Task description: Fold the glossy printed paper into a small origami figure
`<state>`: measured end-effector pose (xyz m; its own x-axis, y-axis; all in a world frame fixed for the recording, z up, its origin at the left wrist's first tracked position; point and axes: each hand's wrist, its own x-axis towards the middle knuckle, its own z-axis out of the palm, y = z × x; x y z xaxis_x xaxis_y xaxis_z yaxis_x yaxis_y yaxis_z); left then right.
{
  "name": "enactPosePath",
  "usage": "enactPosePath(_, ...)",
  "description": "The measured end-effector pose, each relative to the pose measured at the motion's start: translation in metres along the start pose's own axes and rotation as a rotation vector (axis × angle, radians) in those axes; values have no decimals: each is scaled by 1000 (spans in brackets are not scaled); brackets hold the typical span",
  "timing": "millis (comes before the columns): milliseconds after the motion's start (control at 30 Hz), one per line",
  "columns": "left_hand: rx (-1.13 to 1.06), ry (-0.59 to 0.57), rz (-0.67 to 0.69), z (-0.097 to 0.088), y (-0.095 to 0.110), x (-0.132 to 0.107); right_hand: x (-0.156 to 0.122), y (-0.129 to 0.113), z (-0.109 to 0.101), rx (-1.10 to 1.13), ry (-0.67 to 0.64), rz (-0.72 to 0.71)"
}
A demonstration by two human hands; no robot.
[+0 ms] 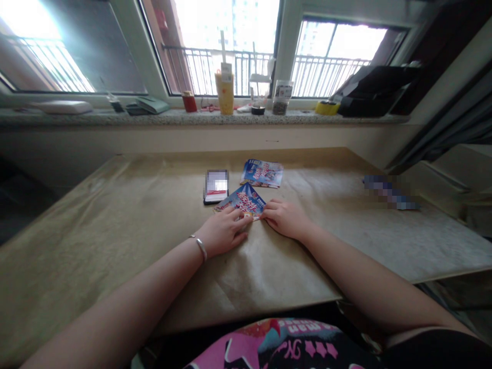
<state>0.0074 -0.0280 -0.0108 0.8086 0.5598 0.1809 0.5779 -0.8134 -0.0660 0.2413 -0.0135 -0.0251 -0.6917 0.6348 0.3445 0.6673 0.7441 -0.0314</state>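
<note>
A blue printed paper, folded into a triangle-like shape [243, 200], lies on the brown paper-covered table [115, 225]. My left hand [224, 231], with a silver bracelet at the wrist, presses its fingertips on the paper's near corner. My right hand [285, 217] meets it from the right, fingers curled and pinching the same corner. A second blue printed sheet [263, 172] lies flat just beyond. A phone [216, 187] rests to the left of the folded paper.
A blurred blue item [388, 192] lies at the table's right side. The windowsill behind holds a yellow cup with a straw [225, 92], a red jar [189, 101], a glass jar [282, 97], a black device [374, 89] and other small things.
</note>
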Motion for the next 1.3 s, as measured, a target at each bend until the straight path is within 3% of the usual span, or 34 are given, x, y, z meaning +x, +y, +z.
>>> enactPosePath(300,11,-11,-8,2,-1,-1,2,-1,7,62,47,-128)
enactPosePath(600,17,-19,-12,2,-1,0,8,-3,-3,-51,-40,-146)
enactPosePath(1300,41,-25,7,2,0,0,-1,9,-17,-91,-125,-75)
